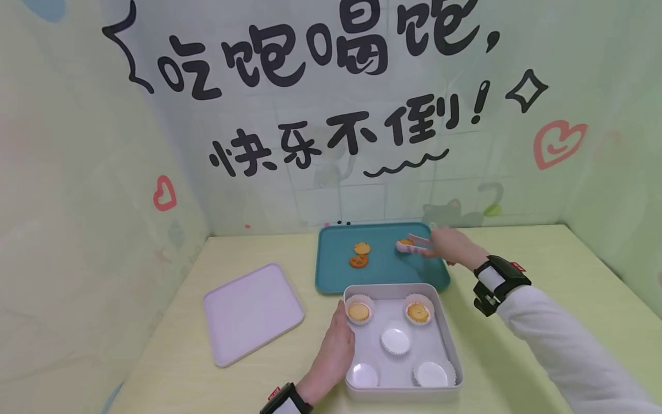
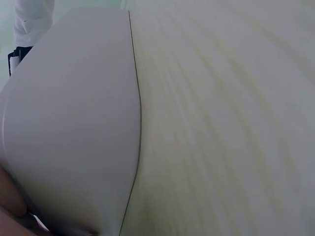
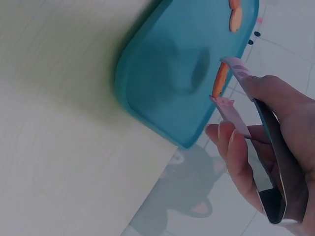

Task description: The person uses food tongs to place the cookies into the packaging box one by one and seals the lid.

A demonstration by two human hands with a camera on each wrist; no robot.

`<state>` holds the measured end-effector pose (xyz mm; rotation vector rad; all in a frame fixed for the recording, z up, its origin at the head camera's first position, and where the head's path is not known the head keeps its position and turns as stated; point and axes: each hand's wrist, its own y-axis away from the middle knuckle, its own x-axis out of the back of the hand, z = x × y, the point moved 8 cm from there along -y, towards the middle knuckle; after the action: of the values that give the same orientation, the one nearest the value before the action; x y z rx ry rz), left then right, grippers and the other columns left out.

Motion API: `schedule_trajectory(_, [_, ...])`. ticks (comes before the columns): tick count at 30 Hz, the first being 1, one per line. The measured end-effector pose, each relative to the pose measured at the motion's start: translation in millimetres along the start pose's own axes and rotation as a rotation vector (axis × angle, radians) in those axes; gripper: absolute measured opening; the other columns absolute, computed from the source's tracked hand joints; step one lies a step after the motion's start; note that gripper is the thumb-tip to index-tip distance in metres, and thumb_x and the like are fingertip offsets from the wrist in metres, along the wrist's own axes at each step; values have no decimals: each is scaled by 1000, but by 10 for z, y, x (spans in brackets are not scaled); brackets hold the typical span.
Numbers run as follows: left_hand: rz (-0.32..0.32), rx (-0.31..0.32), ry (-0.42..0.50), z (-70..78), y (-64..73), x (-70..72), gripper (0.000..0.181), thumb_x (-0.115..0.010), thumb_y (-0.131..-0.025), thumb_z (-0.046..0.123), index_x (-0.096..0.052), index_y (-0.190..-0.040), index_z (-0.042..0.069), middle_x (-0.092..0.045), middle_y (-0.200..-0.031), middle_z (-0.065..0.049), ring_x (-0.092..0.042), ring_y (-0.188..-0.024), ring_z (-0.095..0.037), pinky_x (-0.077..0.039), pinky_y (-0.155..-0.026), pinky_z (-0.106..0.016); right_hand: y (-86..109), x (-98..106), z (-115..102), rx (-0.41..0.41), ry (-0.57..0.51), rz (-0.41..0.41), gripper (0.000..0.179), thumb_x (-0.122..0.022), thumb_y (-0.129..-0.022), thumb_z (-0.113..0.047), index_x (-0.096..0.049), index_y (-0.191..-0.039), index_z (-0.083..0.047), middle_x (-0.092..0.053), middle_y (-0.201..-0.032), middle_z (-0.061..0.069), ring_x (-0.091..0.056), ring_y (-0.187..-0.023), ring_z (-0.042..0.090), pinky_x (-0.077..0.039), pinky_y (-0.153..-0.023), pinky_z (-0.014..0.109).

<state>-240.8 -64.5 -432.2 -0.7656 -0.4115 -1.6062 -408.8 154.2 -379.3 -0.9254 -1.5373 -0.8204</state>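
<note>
My right hand grips small tongs with pink tips and a metal bend. Between the tong tips a round orange-brown cookie is held above the right part of the blue tray; a shadow lies below it. A pale cookie and a darker cookie lie on that tray, close together. My left hand rests against the left side of the white box, its fingers fairly straight. White paper cups stand in the box; the two far ones hold a cookie each.
A pale lilac tray lies on the wooden table, left of the box. The blue tray sits just beyond the box, near the printed back curtain. Curtains also hang on both sides.
</note>
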Motion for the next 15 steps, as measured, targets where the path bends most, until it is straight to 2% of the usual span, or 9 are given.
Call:
schedule_trajectory(3, [3,1,-3,-16,-6,11,45,-32,-93,-2,-18,-133,-19,-27,-133,-35,-29,-122,-39,-29,-98,-47,55,98,-38,12,-21,8,32,-65,-83,-27,-51,-67,-3,-47,-54,4,-47,-35,12,-43,-35,25])
schedule_trajectory(8, [-9,11,9,-8,-1,9,45,-31,-94,-2,-17,-134,-18,-26,-133,-35,-28,-123,-39,-28,-98,-47,212,213,-130,77,-44,34,27,-64,-84,-25,-52,-69,-6,-45,-53,2,-46,-36,10,-42,-37,23])
schedule_trajectory(15, [0,-4,2,3,1,11,45,-32,-93,-3,-18,-133,-19,-26,-133,-36,-29,-122,-40,-28,-99,-47,635,388,-409,193,-17,94,24,-66,-83,-24,-50,-70,-11,-44,-52,-6,-42,-40,6,-40,-40,21])
